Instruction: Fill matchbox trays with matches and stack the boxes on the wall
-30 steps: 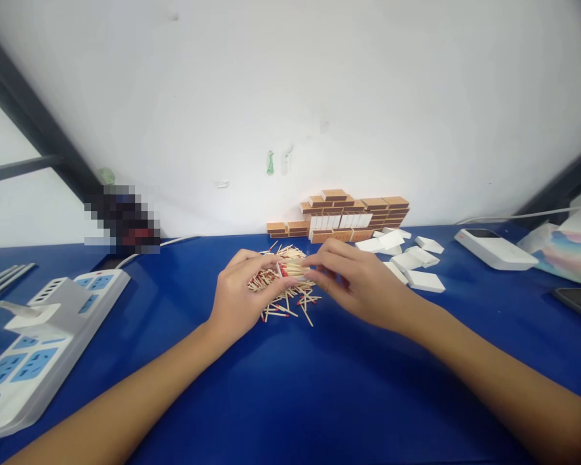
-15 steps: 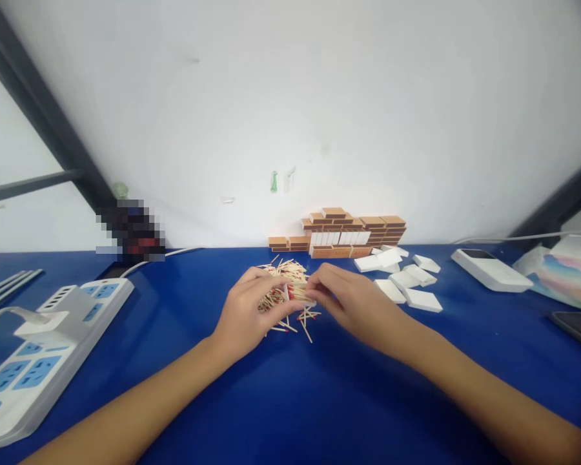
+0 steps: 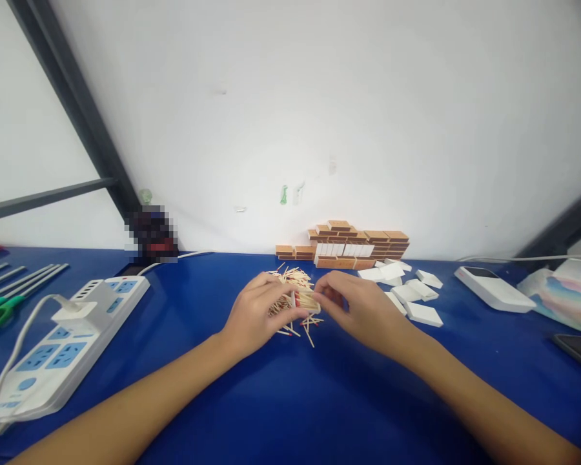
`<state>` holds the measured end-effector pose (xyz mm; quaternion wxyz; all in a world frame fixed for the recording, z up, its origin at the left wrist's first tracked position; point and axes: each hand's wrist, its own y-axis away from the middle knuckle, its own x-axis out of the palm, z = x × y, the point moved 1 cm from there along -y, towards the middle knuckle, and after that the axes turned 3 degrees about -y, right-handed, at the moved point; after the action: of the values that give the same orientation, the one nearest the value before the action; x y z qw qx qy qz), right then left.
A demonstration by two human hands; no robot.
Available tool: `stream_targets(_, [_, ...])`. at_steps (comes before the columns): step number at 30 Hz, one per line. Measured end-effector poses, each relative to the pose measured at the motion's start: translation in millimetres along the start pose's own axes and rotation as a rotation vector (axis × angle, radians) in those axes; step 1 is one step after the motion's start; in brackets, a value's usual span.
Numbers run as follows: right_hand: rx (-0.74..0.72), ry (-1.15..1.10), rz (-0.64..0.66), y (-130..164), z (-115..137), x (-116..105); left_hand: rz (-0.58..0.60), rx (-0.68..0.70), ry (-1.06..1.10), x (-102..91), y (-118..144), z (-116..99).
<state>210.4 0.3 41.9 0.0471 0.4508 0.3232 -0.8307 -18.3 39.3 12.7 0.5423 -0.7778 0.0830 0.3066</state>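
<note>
A small white matchbox tray (image 3: 317, 310) filled with red-tipped matches (image 3: 306, 299) is held just above the blue table. My left hand (image 3: 257, 311) is closed around its left end, thumb along the near side and fingers along the far side. At the right end, the bent thumb and fingers of my right hand (image 3: 356, 309) pinch the plain ends of the matches. A heap of loose matches (image 3: 296, 278) lies behind and under the left hand. A few stray matches (image 3: 310, 330) are scattered in front of the tray.
Brown matchboxes (image 3: 385, 245) are stacked against the wall. White trays (image 3: 425, 314) lie in a loose pile at right, near a white device (image 3: 494, 289) and a dark phone (image 3: 578, 352). A power strip (image 3: 53, 349) and green-handled scissors (image 3: 2, 314) are at left.
The whole view has shifted, bringing the scissors at left into sight. Both hands stay at the tray; the right fingertips have drawn back slightly, so more of the matches shows.
</note>
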Motion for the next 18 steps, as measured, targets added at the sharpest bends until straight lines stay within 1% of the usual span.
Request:
stream_targets(2, [0.008, 0.023, -0.019, -1, -1, -2, -0.035, -0.067, -0.024, -1.1, 0, 8])
stream_targets(3, [0.009, 0.042, -0.014, -1, -2, -2, -0.055, -0.130, -0.037, -2.0, -1, 13])
stream_targets(4, [0.011, 0.065, 0.004, -2, -4, -2, -0.077, -0.199, -0.049, -3.2, -1, 19])
stream_targets(6, [0.021, 0.121, 0.083, -3, -8, -2, -0.125, -0.283, -0.065, -6.1, -2, 28])
stream_targets(7, [0.030, 0.146, 0.131, -3, -10, -2, -0.128, -0.295, -0.070, -7.6, -3, 31])
stream_targets(9, [0.044, 0.177, 0.199, -4, -14, -3, -0.118, -0.275, -0.068, -10.2, -4, 34])
stream_targets(11, [0.054, 0.186, 0.216, -5, -17, -5, -0.122, -0.266, -0.057, -12.2, -6, 33])
stream_targets(14, [0.085, 0.180, 0.209, -7, -19, -9, -0.136, -0.291, -0.071, -13.3, -7, 33])
stream_targets(18, [0.103, 0.116, 0.298, -6, -17, -9, -0.078, -0.279, -0.088, -12.9, -8, 35])
